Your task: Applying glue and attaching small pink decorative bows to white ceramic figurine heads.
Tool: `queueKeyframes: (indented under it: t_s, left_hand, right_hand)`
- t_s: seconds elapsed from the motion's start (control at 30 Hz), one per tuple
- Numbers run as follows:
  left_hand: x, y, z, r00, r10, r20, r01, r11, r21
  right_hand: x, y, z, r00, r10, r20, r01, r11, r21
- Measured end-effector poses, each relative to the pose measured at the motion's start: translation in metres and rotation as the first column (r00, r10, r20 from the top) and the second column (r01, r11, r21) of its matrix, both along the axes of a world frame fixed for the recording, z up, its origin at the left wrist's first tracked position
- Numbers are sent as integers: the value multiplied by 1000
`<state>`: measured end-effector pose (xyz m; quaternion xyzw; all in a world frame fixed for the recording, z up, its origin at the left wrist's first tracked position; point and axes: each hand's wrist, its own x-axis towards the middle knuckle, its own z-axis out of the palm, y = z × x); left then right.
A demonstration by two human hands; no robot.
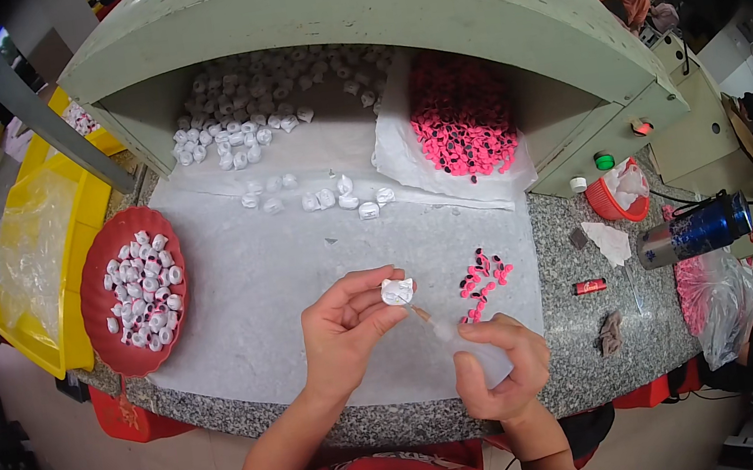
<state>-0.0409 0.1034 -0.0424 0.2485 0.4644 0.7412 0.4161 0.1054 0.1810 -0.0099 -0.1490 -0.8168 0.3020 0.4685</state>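
Note:
My left hand [347, 326] pinches a small white rounded piece [397, 291] between thumb and fingers, over the white paper sheet [245, 319]. My right hand [508, 365] grips a translucent white squeeze bottle [483, 354], tilted so that its thin brownish tip points at the white piece. Whether the tip touches the piece I cannot tell. Beyond the right hand lies a loose group of small pink and black pieces [479, 288]. Further back on the paper, several similar white pieces [348, 202] stand in a loose row.
A red dish [95, 320] of white pieces with pink parts stands at left, beside a yellow tray [2, 313]. The green-grey shelf [347, 11] covers white pieces and a pink-black heap [461, 119]. At right are a red basket [616, 208], blue flask [695, 231] and red battery-like cylinder [590, 286].

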Motion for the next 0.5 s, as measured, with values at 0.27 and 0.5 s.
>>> queueKeyframes:
  t_s: [0.27, 0.5]
  left_hand:
    - [-3, -1, -1, 1000, -3, 17, 2, 1000, 23]
    - [-3, -2, -2, 1000, 0, -11, 0, 999, 38]
  right_hand:
    - [2, 1, 4, 997, -44, 62, 46, 999, -18]
    - [4, 0, 6, 997, -10, 80, 15, 998, -66]
